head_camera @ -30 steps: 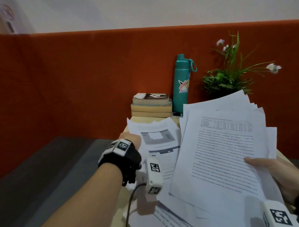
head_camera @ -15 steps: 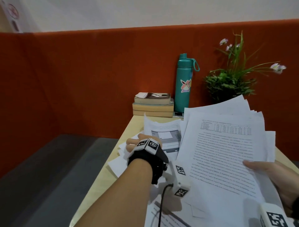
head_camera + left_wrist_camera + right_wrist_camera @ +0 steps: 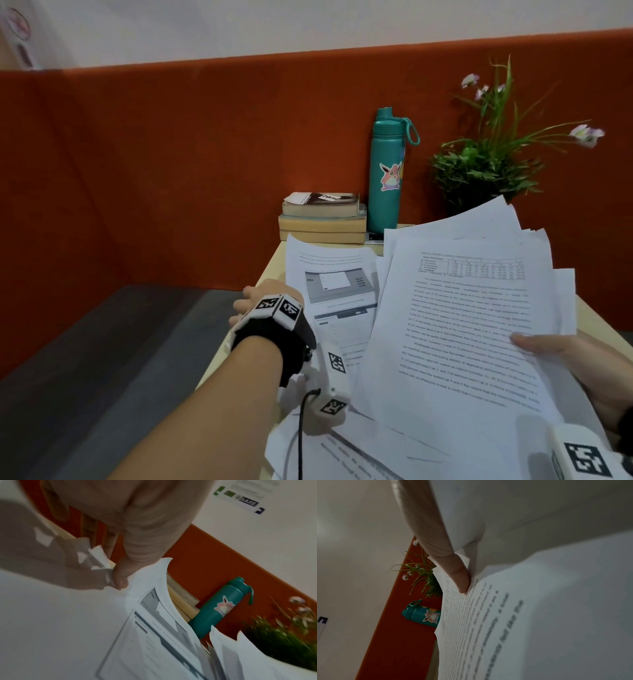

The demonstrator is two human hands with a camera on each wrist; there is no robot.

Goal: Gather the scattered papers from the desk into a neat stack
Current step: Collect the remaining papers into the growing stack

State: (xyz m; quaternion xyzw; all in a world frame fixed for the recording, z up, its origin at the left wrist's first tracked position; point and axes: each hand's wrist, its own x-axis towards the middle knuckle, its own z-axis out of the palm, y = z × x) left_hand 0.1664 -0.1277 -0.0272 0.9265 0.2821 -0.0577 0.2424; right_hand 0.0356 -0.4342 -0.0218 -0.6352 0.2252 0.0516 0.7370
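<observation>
A: Left hand [image 3: 265, 301] has drawn back toward the counter [image 3: 274, 270] edge, thumb pinching the screenshot sheet [image 3: 337, 291] it lifted.

B: One more collected, I'd judge. The bundle?

A: Right hand [image 3: 575, 359] pinches the fanned sheaf [image 3: 462, 325] aloft, edges ragged; loose pages below.

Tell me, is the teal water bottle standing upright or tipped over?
Upright. In the head view the teal water bottle stands on its base beside the stacked books, cap on top, against the red partition.
</observation>
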